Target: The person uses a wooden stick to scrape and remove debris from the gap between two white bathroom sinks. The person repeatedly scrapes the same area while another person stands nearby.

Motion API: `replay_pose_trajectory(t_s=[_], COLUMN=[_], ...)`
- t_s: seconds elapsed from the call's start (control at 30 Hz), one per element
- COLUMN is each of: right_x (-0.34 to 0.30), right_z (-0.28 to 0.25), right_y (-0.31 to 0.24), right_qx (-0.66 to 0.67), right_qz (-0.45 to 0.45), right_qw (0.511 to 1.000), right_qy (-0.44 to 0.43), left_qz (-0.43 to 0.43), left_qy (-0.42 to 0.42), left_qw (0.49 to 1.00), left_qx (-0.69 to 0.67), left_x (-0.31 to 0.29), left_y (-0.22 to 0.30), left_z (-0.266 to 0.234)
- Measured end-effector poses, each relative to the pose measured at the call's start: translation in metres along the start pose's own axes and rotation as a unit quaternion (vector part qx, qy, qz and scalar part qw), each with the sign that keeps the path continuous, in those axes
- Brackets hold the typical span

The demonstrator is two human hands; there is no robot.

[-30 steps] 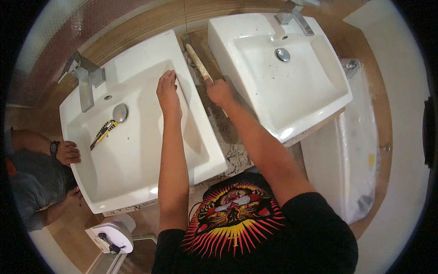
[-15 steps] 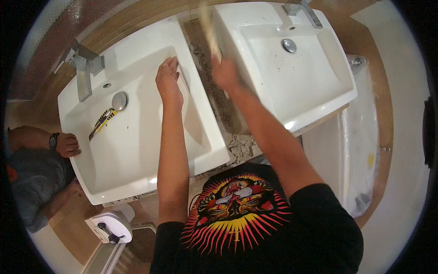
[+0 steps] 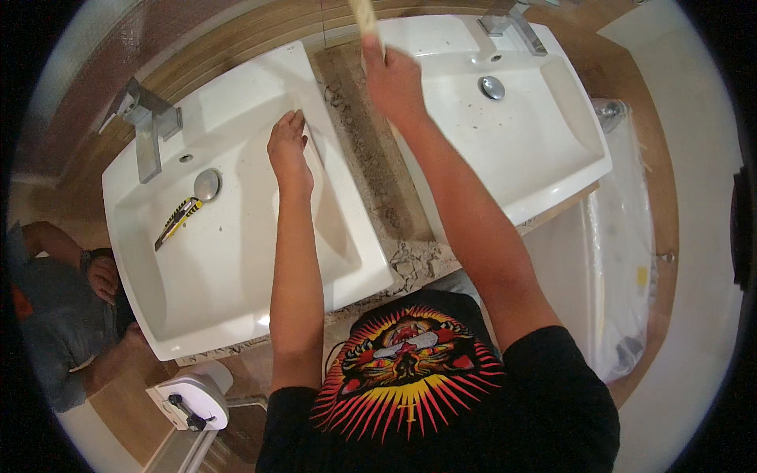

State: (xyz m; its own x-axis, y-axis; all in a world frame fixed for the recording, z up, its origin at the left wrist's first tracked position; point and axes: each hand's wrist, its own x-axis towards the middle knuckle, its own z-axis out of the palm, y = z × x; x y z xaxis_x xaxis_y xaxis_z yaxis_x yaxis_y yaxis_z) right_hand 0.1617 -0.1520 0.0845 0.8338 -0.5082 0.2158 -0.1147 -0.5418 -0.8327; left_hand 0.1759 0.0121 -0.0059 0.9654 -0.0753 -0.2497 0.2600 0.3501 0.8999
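My right hand grips a pale wooden handle; its far end passes out of the top of the view, so the kind of tool is hidden. It is held above the gap between two white sinks. In that gap runs a rough strip of broken mortar. My left hand lies against the inner right wall of the left sink, fingers stretched out, holding nothing. To its left, a yellow and black utility knife lies in the basin beside the round drain cover.
The right sink stands close beside my right forearm. Square metal faucets rise at the sinks' backs. Another person's hand is at the far left. A toilet sits below, and a plastic-covered bathtub to the right.
My right hand has moved up and away with the wooden handle. The other person's hand has come off the left sink's rim. My left hand stays at the basin wall.
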Motion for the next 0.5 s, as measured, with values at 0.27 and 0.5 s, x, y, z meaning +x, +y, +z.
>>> replay_pose_trajectory(t_s=[0.27, 0.5], right_x=[-0.045, -0.045], right_z=[0.052, 0.071], right_y=[0.078, 0.134], right_qx=[-0.032, -0.054], right_qz=[0.118, 0.271], right_qw=[0.988, 0.948], right_qy=[-0.095, -0.158], left_qz=[-0.010, -0.003], left_qy=[0.007, -0.005], left_qw=[1.000, 1.000], left_qx=[-0.017, 0.003], left_x=[-0.002, 0.004], left_y=[0.001, 0.002], left_z=[0.001, -0.003])
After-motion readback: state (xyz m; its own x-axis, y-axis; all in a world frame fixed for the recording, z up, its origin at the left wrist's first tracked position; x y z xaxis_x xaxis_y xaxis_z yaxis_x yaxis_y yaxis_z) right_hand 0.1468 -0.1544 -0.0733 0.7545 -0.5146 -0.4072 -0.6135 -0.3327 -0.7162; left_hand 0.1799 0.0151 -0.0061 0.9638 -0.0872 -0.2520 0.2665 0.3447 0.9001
